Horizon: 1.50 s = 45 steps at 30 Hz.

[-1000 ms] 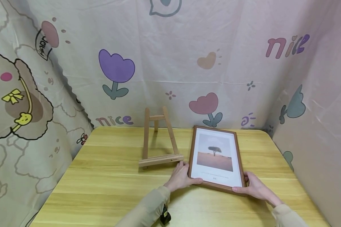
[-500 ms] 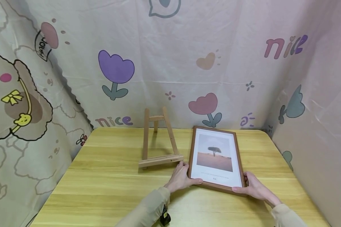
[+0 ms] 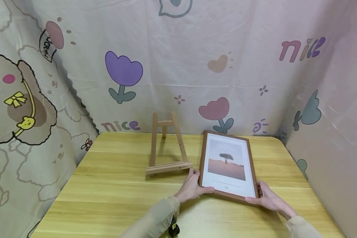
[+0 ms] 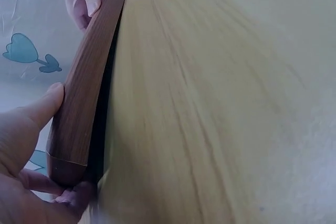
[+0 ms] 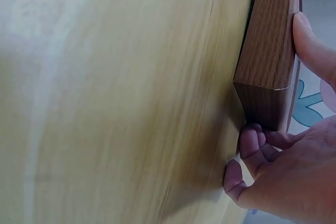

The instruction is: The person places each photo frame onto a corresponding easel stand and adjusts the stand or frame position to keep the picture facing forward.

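Observation:
A brown wooden picture frame [image 3: 203, 158] holds a print of a tree on a reddish plain and lies face up on the right half of the table. My left hand [image 3: 193, 188] grips its near left corner, thumb on the front edge and fingers along the side. At the near right corner, my right hand [image 3: 269, 197] holds it the same way. Both wrist views show fingertips tucked low at the frame's corners, and a dark strip runs under its near edge in the left wrist view. Left of the frame stands a small wooden easel [image 3: 169, 168], its ledge close to my left fingers.
The wood-grain table [image 3: 113, 198] ends at a printed cloth backdrop [image 3: 178, 66], which also hangs along both sides. A small black object [image 3: 174, 228] shows at my left sleeve [image 3: 154, 219].
The head view shifts slightly. Both hands keep hold of the picture frame in nearly the same place, and the easel stays where it stands.

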Motion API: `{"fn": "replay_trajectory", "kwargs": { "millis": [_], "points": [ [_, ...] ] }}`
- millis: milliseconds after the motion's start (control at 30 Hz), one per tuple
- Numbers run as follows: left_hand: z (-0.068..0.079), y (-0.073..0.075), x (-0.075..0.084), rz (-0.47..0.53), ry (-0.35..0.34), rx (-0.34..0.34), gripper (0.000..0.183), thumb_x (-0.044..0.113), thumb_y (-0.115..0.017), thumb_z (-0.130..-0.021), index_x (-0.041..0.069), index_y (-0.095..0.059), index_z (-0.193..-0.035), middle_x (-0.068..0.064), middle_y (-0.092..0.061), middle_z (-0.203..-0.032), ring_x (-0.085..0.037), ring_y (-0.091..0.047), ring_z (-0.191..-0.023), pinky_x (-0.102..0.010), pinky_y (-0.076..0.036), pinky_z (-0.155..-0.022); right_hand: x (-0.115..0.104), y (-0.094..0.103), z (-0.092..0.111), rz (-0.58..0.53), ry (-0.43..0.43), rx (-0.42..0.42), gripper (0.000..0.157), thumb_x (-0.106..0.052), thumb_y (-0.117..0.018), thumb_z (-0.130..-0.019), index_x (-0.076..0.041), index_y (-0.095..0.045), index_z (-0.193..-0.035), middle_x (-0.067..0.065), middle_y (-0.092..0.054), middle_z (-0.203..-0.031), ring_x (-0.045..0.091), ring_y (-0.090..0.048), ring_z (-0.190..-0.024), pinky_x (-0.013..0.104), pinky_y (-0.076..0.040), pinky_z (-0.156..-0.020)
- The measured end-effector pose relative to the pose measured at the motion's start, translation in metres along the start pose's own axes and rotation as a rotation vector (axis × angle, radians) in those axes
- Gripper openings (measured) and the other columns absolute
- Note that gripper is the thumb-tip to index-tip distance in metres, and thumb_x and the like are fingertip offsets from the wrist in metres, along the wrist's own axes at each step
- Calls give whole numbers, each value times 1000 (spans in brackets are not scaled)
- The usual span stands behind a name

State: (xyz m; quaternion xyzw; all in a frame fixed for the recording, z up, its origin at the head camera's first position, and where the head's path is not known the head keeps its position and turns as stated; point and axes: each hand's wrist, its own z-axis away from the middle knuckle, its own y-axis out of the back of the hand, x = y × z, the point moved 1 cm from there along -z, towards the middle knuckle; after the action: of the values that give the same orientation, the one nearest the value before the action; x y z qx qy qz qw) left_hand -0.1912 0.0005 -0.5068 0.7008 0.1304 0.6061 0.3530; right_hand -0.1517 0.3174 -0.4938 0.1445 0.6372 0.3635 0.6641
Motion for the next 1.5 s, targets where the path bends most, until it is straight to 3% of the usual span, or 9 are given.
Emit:
{"fn": "replay_trajectory", "kwargs": {
  "millis": [133, 233, 333, 400, 533, 733, 1033, 1367, 1500],
  "points": [
    [4, -2, 1, 40, 1, 6, 106, 51, -84, -77, -16, -39, -146, -36, -32, -151, -47, -48, -134, -52, -46, -111, 0, 0, 2, 21, -31, 4, 76, -22, -81, -85, 21, -37, -129, 22, -56, -112, 22, -54, -96, 26, -48, -80],
    [6, -2, 2, 57, -7, 14, 108, 51, -83, -77, -14, -35, -148, -33, -33, -150, -46, -49, -134, -52, -46, -111, -3, 1, 3, 29, -82, 8, 87, -26, -81, -85, 22, -29, -136, 35, -48, -126, 40, -53, -112, 46, -50, -97],
    [5, -1, 5, 42, -33, 34, 109, 51, -83, -77, -13, -33, -150, -28, -39, -142, -40, -54, -126, -49, -50, -108, -7, 1, 5, 15, -122, 3, 96, -29, -79, -87, 22, -19, -140, 47, -33, -140, 59, -38, -130, 69, -35, -109],
    [5, 1, 7, 30, -43, 44, 111, 51, -83, -77, -12, -31, -151, -24, -40, -137, -35, -56, -120, -46, -52, -106, -8, 0, 5, 3, -135, 11, 96, -30, -78, -87, 21, -17, -140, 49, -29, -142, 62, -30, -135, 73, -29, -111],
    [5, 3, 12, 43, -47, 47, 112, 52, -82, -78, -9, -26, -154, -23, -38, -140, -35, -56, -122, -45, -53, -105, -9, -2, 8, 20, -120, 62, 91, -28, -78, -88, 21, -19, -137, 47, -36, -138, 60, -37, -132, 71, -32, -110],
    [6, 5, 13, 61, -36, 32, 111, 51, -80, -81, -6, -23, -156, -29, -34, -154, -47, -41, -141, -58, -44, -111, -14, -3, 7, 42, -113, 147, 92, -25, -81, -85, 21, -21, -136, 44, -43, -131, 52, -53, -119, 64, -45, -103],
    [9, 16, 10, 104, -78, 51, 105, 47, -77, -86, -2, -20, -159, -27, -30, -158, -46, -36, -145, -60, -39, -114, -17, -6, 2, 47, -7, 284, 94, -15, -84, -81, 21, -20, -140, 40, -46, -125, 49, -56, -111, 56, -54, -90],
    [6, 30, 5, 146, -182, 179, 101, 39, -79, -86, -4, -21, -158, -19, -39, -149, -37, -46, -136, -55, -42, -113, -33, -7, -11, 82, 56, 386, 99, -19, -84, -82, 20, -18, -145, 40, -48, -125, 51, -54, -113, 64, -50, -93],
    [6, 37, 1, 176, -198, 228, 100, 35, -81, -85, -4, -23, -157, -20, -40, -149, -38, -45, -137, -57, -41, -114, -40, -8, -20, 104, 87, 412, 97, -18, -85, -81, 18, -22, -145, 36, -51, -124, 46, -55, -113, 54, -51, -91]
  ]
}}
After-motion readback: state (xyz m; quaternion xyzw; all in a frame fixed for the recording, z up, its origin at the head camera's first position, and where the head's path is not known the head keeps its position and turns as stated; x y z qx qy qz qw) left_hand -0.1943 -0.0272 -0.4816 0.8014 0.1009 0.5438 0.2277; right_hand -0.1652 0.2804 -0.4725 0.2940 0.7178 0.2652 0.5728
